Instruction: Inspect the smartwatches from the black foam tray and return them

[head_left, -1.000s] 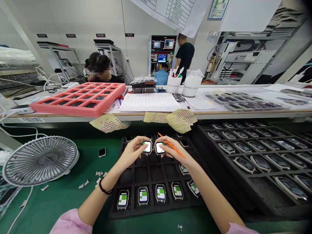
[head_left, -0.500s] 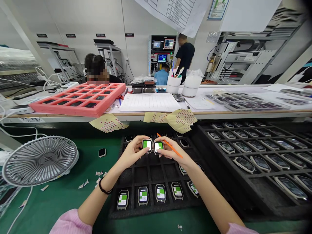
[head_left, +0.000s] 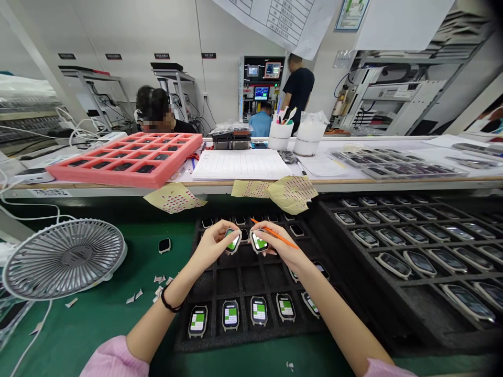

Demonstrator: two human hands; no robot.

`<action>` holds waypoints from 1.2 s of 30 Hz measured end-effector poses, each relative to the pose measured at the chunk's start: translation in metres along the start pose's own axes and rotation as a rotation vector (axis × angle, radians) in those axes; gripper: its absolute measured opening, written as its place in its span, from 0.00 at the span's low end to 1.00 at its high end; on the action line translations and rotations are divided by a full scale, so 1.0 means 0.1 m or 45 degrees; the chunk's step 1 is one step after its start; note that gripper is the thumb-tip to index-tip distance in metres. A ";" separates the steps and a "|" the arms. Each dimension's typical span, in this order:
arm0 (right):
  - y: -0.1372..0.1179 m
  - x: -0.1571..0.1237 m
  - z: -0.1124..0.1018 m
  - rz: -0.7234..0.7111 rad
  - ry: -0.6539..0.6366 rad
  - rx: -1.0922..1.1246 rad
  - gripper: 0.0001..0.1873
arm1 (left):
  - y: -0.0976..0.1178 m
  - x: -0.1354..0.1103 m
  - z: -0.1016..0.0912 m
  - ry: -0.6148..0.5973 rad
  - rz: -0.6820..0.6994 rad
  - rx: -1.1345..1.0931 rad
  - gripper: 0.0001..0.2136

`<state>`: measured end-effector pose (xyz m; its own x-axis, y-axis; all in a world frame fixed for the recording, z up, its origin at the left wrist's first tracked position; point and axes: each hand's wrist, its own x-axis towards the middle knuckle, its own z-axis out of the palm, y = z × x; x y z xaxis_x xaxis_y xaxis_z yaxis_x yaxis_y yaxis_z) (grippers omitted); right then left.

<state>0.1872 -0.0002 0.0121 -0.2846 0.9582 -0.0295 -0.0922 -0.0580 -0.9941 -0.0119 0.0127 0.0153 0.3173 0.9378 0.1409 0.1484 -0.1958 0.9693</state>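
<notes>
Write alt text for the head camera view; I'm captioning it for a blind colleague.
A person's left hand holds a smartwatch and their right hand holds a second smartwatch and an orange stick, above a black foam tray of more watches. A white fan sits to the left on a green mat.
</notes>
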 end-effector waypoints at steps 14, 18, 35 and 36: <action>0.03 0.02 -0.02 -0.065 0.042 -0.014 0.15 | -0.09 0.02 -0.03 -0.209 0.051 -0.118 0.20; 0.05 0.03 -0.01 -0.041 0.137 0.019 0.16 | -0.10 0.02 -0.04 -0.237 0.073 -0.139 0.22; 0.05 0.01 -0.08 -0.124 -0.228 -0.132 0.23 | 0.00 0.00 -0.05 -0.097 0.060 -0.066 0.20; 0.05 0.01 -0.08 -0.120 -0.222 -0.127 0.23 | 0.00 -0.01 -0.05 -0.098 0.063 -0.063 0.21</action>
<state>0.1940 0.0032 0.0063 -0.4409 0.8945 0.0743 -0.0340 0.0661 -0.9972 -0.0169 0.0135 0.0166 0.3943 0.9021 0.1752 0.0845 -0.2254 0.9706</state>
